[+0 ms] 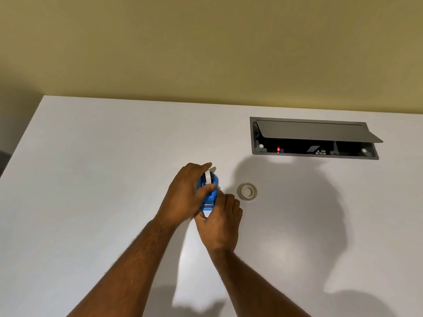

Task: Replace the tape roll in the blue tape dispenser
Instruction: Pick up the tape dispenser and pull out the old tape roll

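Note:
The blue tape dispenser (209, 199) stands on the white table (91, 179) near its middle. A white roll (207, 176) sits in the top of it. My left hand (186, 195) wraps over the dispenser from the left, thumb and fingers pinching the white roll. My right hand (220, 219) grips the dispenser's near end, by the cutter. A second roll of clear tape (247, 191) lies flat on the table just to the right of the dispenser, apart from both hands.
A grey cable box (313, 138) is set into the table at the back right, its lid propped open. A yellow wall (206, 46) stands behind the table. The table's left edge runs diagonally at the far left.

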